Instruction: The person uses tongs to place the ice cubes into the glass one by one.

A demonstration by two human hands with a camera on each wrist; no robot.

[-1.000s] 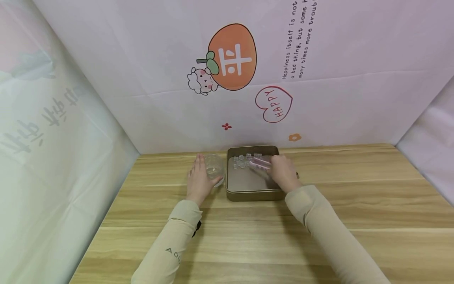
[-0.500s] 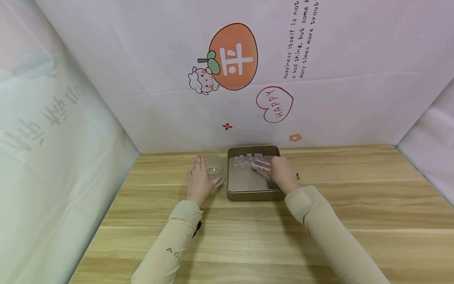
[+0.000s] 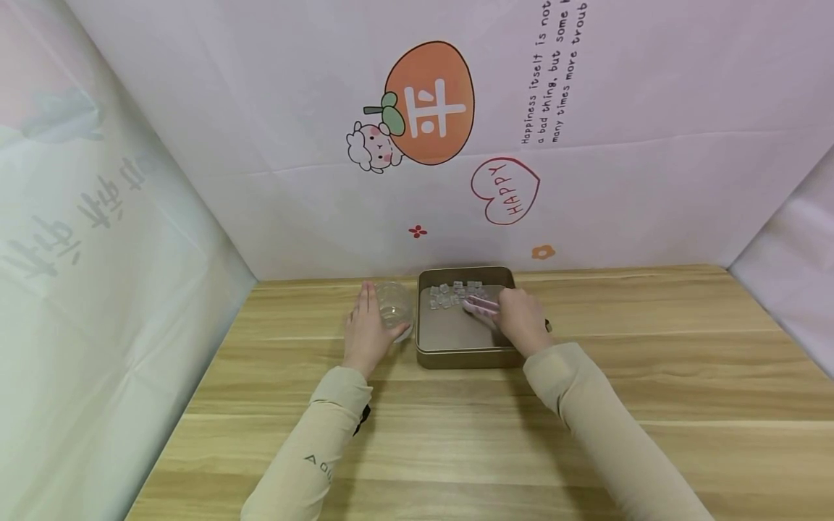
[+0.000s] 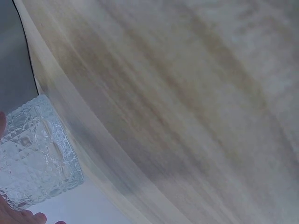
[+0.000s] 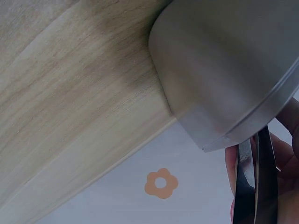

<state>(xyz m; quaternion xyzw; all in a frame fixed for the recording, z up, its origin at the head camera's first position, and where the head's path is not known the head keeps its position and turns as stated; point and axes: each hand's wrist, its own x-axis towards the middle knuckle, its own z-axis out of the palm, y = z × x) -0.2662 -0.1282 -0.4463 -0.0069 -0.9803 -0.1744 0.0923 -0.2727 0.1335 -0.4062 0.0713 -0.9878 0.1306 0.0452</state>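
A clear, pattern-cut glass cup (image 3: 394, 302) stands just left of a gold-brown metal tin (image 3: 456, 360). My left hand (image 3: 366, 334) holds the cup from its left side, thumb at the near side; the left wrist view shows the cup (image 4: 39, 154) between thumb and fingers. Several clear ice-like cubes (image 3: 444, 298) lie in the tin's far part. My right hand (image 3: 523, 320) grips pink-and-white tongs (image 3: 482, 307) over the tin, their tips beside the cubes. Whether a cube sits between the tips cannot be told. Dark arms of the tongs (image 5: 266, 182) show in the right wrist view.
Cup and tin stand near the back edge of the wood-grain table (image 3: 449, 434), close to a printed white cloth backdrop (image 3: 313, 210). Another white cloth (image 3: 130, 289) hangs along the left side. The tin's raised walls surround the cubes.
The tongs' tips have shifted slightly to the right in the tin, along the cubes. My left hand and the cup stay where they were.
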